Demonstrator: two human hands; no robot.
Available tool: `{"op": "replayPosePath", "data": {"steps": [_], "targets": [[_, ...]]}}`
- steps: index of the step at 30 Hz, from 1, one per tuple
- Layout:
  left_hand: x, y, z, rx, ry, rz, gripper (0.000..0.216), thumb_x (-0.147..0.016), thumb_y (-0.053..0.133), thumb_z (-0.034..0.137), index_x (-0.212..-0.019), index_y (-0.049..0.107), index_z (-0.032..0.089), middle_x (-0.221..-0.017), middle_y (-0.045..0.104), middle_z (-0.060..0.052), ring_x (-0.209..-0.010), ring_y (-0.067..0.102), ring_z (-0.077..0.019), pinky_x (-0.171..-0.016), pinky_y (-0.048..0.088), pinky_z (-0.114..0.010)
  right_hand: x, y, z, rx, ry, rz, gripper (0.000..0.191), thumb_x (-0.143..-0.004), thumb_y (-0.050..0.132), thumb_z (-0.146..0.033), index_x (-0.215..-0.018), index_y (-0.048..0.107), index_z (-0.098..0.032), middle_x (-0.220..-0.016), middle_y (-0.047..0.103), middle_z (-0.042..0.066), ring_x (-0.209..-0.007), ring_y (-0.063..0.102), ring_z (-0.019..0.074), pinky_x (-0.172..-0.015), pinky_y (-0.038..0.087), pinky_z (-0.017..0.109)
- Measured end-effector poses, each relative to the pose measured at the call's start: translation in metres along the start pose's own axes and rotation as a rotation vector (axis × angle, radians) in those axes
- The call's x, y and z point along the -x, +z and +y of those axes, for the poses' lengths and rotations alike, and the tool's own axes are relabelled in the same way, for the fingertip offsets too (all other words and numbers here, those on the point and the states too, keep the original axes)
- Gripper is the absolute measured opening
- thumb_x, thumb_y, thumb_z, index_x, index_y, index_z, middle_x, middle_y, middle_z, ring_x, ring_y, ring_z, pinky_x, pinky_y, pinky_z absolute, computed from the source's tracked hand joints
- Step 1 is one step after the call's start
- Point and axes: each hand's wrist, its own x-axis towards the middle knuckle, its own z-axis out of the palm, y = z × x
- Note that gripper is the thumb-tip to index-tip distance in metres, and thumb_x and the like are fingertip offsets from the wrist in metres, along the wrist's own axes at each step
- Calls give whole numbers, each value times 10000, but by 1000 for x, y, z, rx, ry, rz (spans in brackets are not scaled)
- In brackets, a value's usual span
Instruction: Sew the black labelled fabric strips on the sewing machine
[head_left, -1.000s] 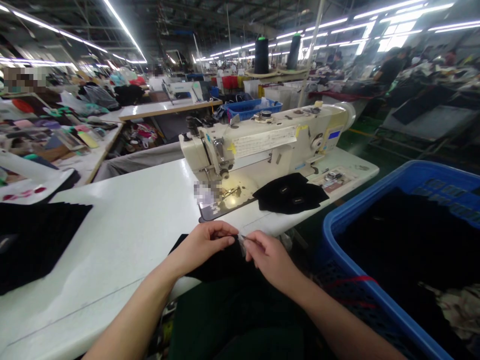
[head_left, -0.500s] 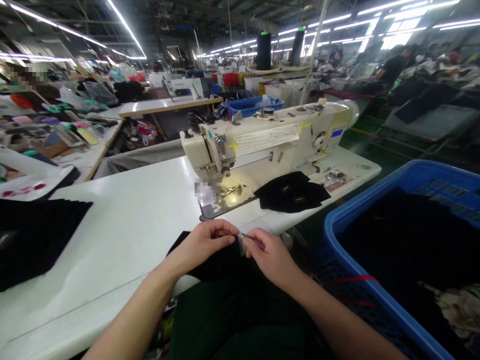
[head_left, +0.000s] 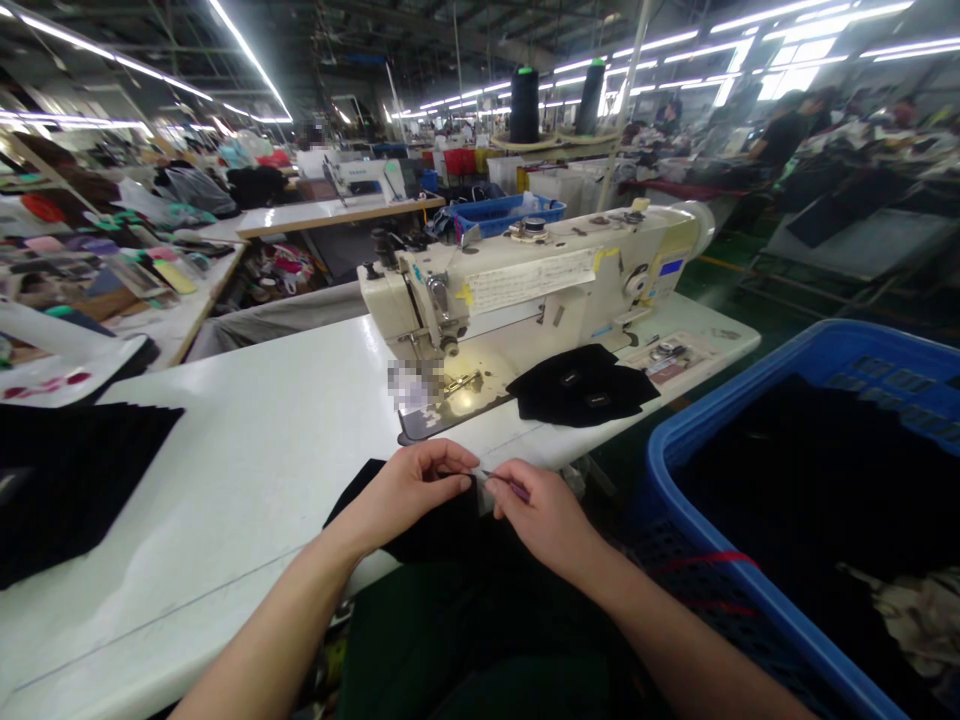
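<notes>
At the table's front edge my left hand [head_left: 420,482] is closed, thumb and fingers pinching a black fabric piece [head_left: 439,525] that hangs over the edge. A small pale bit shows at its fingertips. Close beside it, my right hand [head_left: 540,505] is closed around a slim purplish tool [head_left: 519,490]; its thin dark tip points at the left fingertips. The tool's exact kind is too small to make out. Just beyond my hands stands a cream sewing machine [head_left: 525,270]. Black fabric pieces with small labels [head_left: 585,385] lie on the table right of its needle area.
A stack of black fabric [head_left: 82,490] lies on the white table [head_left: 247,440] at left. To the right, a blue plastic basket [head_left: 660,450] holds dark fabric and a patterned piece. Thread cones [head_left: 525,105] stand behind the machine. Other work tables and people are farther back.
Both hands stay almost in place, fingertips close together. The black fabric's left corner has shifted slightly left, and the tool's dark tip shows a little differently.
</notes>
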Motion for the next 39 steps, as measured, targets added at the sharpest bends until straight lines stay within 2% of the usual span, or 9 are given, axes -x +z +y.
{"op": "replayPosePath", "data": {"steps": [10, 15, 18, 22, 26, 29, 32, 36, 39], "targets": [[-1, 7, 10, -41, 19, 9, 162, -757, 728, 305, -881, 750, 204, -897, 769, -58, -871, 709, -241, -852, 538, -386, 1, 8, 2, -122, -15, 46, 234, -944, 536, -319, -730, 552, -226, -645, 604, -31, -637, 573, 147, -650, 406, 267], [-2, 7, 10, 24, 63, 54, 207, -750, 745, 330, -907, 718, 197, -871, 754, -48, -830, 702, -225, -823, 535, -374, 3, 20, 7, -278, 28, 87, 312, -995, 429, -449, -785, 503, -231, -626, 513, -51, -519, 481, 116, -518, 388, 241], [-1, 5, 7, 23, 60, 69, 260, -744, 739, 309, -974, 686, 200, -869, 743, -46, -820, 703, -227, -790, 539, -370, 1, 15, 7, -307, 43, 73, 314, -952, 508, -472, -763, 523, -222, -611, 518, -52, -515, 473, 114, -506, 380, 239], [4, 9, 7, -69, 39, 63, 277, -775, 698, 296, -1034, 643, 215, -872, 750, -37, -846, 714, -237, -823, 538, -387, -4, 3, 2, -276, 32, 117, 259, -857, 669, -447, -809, 585, -206, -719, 591, -29, -654, 554, 140, -605, 432, 245], [6, 12, 7, -105, 59, 30, 256, -805, 658, 315, -1040, 631, 216, -870, 755, -40, -827, 714, -242, -792, 536, -370, -8, 3, -2, -145, -60, 106, 197, -866, 667, -373, -774, 615, -206, -764, 607, -11, -716, 566, 159, -657, 432, 261], [7, -4, 6, -272, 97, -36, 170, -807, 657, 295, -959, 709, 239, -894, 755, -28, -849, 696, -235, -802, 518, -336, -8, 4, -3, -86, -91, 127, 256, -908, 609, -373, -719, 543, -214, -708, 556, -13, -690, 538, 163, -649, 412, 273], [11, -38, 7, -448, -4, -88, 118, -806, 666, 323, -812, 765, 259, -809, 746, -19, -762, 675, -229, -727, 505, -309, -7, 1, 1, -83, -53, 140, 270, -939, 553, -434, -780, 539, -216, -728, 586, 0, -679, 566, 172, -650, 442, 281], [13, -85, 6, -389, -90, -129, 118, -748, 710, 342, -785, 793, 266, -802, 755, -18, -804, 686, -246, -748, 517, -308, -5, 2, 12, -91, 44, 145, 267, -886, 599, -458, -796, 565, -209, -703, 593, 2, -649, 587, 181, -624, 481, 278], [-1, -104, 1, -345, -127, -72, 216, -692, 739, 380, -853, 797, 247, -817, 746, -8, -750, 656, -210, -633, 491, -260, -1, 14, 19, -139, 21, 123, 212, -873, 615, -412, -867, 589, -201, -772, 637, 14, -705, 635, 188, -670, 521, 272]]}}
